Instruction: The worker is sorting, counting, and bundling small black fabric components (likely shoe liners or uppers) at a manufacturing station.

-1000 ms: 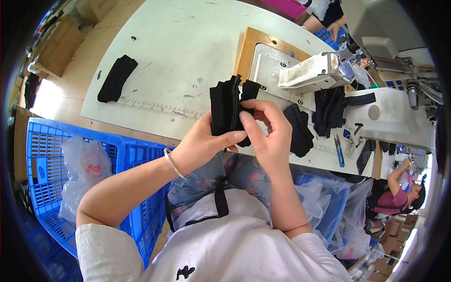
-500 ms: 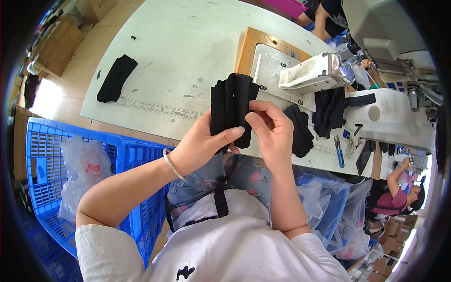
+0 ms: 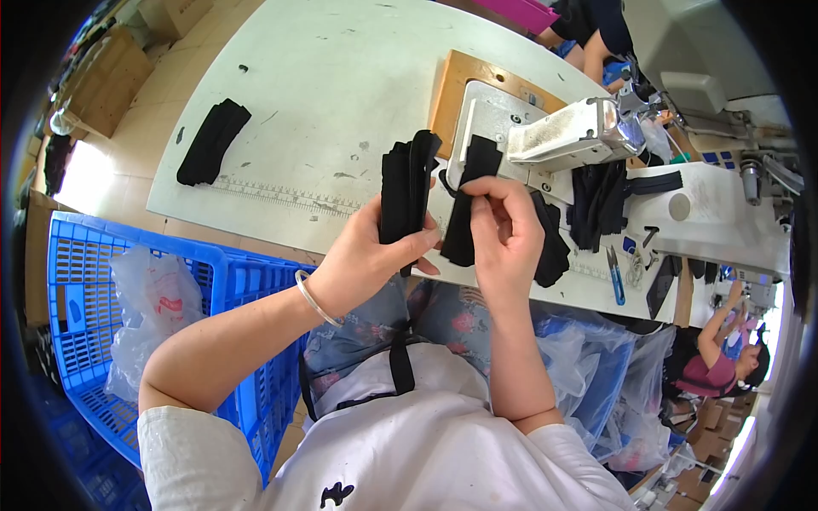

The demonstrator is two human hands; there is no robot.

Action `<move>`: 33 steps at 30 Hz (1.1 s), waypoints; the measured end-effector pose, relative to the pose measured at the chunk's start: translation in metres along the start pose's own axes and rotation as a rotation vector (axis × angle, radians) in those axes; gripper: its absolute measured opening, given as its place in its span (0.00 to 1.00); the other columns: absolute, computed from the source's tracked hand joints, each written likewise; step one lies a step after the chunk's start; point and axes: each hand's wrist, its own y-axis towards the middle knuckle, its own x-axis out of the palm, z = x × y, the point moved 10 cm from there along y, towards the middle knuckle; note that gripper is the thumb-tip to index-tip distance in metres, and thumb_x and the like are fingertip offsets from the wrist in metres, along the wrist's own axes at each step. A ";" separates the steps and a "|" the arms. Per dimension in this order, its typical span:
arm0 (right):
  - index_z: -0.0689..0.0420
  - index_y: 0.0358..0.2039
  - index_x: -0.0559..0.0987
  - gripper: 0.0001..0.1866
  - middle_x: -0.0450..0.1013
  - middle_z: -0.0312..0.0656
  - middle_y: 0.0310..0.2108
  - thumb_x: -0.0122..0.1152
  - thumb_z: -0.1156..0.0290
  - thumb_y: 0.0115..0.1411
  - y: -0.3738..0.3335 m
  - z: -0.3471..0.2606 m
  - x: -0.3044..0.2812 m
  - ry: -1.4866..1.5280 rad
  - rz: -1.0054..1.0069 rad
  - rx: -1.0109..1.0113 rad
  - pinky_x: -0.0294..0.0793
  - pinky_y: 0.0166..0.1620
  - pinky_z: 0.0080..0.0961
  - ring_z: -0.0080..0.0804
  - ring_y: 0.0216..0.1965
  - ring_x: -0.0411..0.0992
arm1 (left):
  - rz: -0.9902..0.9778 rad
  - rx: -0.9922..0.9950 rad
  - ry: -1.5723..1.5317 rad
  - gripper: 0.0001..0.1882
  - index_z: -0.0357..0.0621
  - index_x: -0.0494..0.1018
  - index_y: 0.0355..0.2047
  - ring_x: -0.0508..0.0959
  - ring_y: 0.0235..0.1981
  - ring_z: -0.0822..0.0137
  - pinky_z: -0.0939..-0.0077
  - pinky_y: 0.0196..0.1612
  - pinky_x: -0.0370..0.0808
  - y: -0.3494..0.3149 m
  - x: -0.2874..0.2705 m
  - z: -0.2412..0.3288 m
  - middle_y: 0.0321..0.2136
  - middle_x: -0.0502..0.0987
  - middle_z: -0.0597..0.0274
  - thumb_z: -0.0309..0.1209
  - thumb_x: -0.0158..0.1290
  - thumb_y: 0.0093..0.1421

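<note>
In my left hand (image 3: 362, 260) is a stack of folded black fabric strips (image 3: 404, 192), thumb across its front near the lower end. My right hand (image 3: 509, 234) pinches a single black fabric strip (image 3: 483, 157) between thumb and fingers, just right of the stack. A gap shows between the upper parts of strip and stack. Both are held above the table's near edge. Behind my right hand lies another black fabric bundle (image 3: 552, 243), partly hidden by it.
A sewing machine (image 3: 571, 132) stands on the white table (image 3: 315, 102), with more black strips (image 3: 596, 200) beside it. Blue-handled snips (image 3: 615, 277) lie near the front edge. One black bundle (image 3: 213, 142) rests at left, above a blue crate (image 3: 213, 264). Other people work nearby.
My right hand has moved slightly right, drawing one black strip away from the stack. The left hand stays nearly in place with the rest of the stack.
</note>
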 end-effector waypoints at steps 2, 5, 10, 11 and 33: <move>0.60 0.38 0.77 0.09 0.72 0.42 0.32 0.57 0.82 0.56 -0.001 -0.027 0.006 -0.346 -0.053 -0.220 0.71 0.38 0.23 0.30 0.32 0.73 | 0.022 -0.012 0.057 0.23 0.35 0.64 0.54 0.78 0.36 0.71 0.74 0.36 0.81 0.001 -0.005 -0.004 0.37 0.76 0.60 0.25 0.56 0.60; 0.60 0.36 0.78 0.12 0.72 0.42 0.34 0.69 0.71 0.51 -0.006 -0.038 0.022 -0.348 -0.106 -0.237 0.71 0.37 0.29 0.37 0.34 0.73 | 0.054 -0.034 0.156 0.23 0.35 0.65 0.53 0.79 0.33 0.72 0.77 0.34 0.81 0.001 -0.008 -0.007 0.36 0.76 0.61 0.24 0.58 0.58; 0.60 0.34 0.77 0.17 0.71 0.40 0.33 0.73 0.65 0.49 -0.005 -0.016 0.021 -0.284 -0.146 -0.093 0.70 0.37 0.28 0.35 0.34 0.72 | 0.019 -0.166 0.222 0.23 0.36 0.65 0.51 0.80 0.32 0.72 0.78 0.33 0.81 -0.005 0.000 0.001 0.38 0.76 0.60 0.24 0.59 0.57; 0.60 0.34 0.77 0.17 0.71 0.39 0.33 0.73 0.66 0.49 -0.005 -0.007 0.018 -0.179 -0.147 -0.025 0.70 0.37 0.27 0.33 0.34 0.71 | 0.022 -0.164 0.222 0.23 0.36 0.65 0.51 0.80 0.32 0.72 0.78 0.33 0.81 -0.006 0.000 0.002 0.38 0.76 0.60 0.24 0.59 0.57; 0.60 0.33 0.77 0.12 0.71 0.41 0.32 0.70 0.68 0.53 -0.002 -0.028 0.012 -0.302 -0.148 -0.079 0.70 0.37 0.28 0.36 0.34 0.72 | -0.049 -0.100 -0.035 0.16 0.33 0.69 0.46 0.80 0.36 0.69 0.72 0.38 0.84 -0.005 0.004 -0.003 0.39 0.76 0.58 0.27 0.59 0.60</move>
